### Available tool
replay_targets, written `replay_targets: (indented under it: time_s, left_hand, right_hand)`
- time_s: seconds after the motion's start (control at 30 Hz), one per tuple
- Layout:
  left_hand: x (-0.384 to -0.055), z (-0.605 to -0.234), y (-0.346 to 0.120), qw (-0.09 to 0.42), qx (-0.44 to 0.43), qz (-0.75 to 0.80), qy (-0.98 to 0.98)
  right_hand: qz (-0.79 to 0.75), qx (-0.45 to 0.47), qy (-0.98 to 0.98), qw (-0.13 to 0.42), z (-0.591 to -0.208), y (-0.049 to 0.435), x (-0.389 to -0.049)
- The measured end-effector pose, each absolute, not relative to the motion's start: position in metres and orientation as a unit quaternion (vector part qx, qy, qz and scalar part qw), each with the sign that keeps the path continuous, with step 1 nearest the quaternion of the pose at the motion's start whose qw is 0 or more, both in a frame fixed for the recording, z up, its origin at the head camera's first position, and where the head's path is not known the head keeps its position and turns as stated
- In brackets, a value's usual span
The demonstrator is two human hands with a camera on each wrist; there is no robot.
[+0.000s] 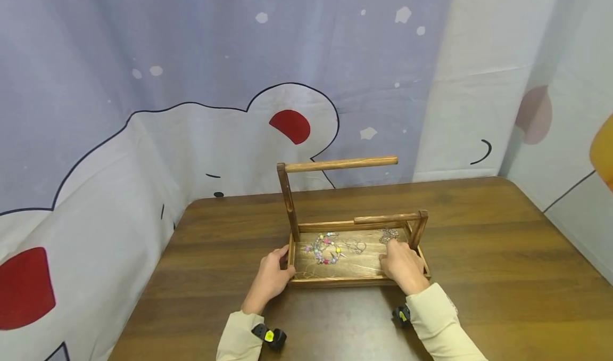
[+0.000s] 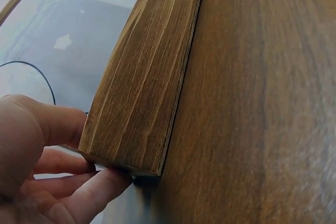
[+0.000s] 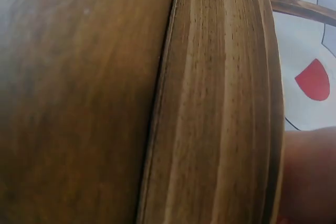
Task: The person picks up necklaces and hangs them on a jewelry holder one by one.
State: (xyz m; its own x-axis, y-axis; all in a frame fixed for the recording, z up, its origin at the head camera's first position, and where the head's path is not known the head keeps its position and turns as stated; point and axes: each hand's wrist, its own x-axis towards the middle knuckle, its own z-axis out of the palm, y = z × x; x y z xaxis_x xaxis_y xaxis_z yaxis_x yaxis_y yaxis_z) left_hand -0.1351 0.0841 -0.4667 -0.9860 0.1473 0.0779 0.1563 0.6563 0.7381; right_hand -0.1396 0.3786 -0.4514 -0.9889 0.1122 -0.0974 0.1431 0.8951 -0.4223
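A wooden jewelry stand (image 1: 335, 283) with a shallow tray base and two upright posts, each bearing a horizontal bar, stands on the table. My left hand (image 1: 271, 277) grips its left end; in the left wrist view the thumb lies at the tray corner and the fingers bend under its edge. Inside the tray at the right end is my right hand (image 1: 403, 265), its fingertips hidden from the head camera. Beside those fingers lies a silver chain (image 1: 388, 235). A colorful beaded bracelet (image 1: 318, 252) rests toward the left, and a thin chain (image 1: 356, 247) in the middle.
The brown wooden table (image 1: 498, 244) extends on all sides of the stand. A patterned cloth curtain (image 1: 215, 148) hangs behind and along both sides. A taller bar (image 1: 342, 164) and a lower bar (image 1: 388, 219) overhang the tray.
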Motion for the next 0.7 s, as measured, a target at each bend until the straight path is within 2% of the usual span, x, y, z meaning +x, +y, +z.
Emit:
replay_targets:
  time_s: [0.2,0.7]
  left_hand:
    - [-0.1340,-0.4649,0.0815,0.024,-0.087,-0.404,-0.910]
    - [-0.1327,-0.4692,0.0842,0.029,-0.110,-0.394,-0.912]
  right_hand:
    - [-0.210,0.054,0.975,0.045,-0.4482,0.3769,-0.1433]
    - [-0.202,0.026,0.977,0.060,-0.4523,0.3812,-0.1373]
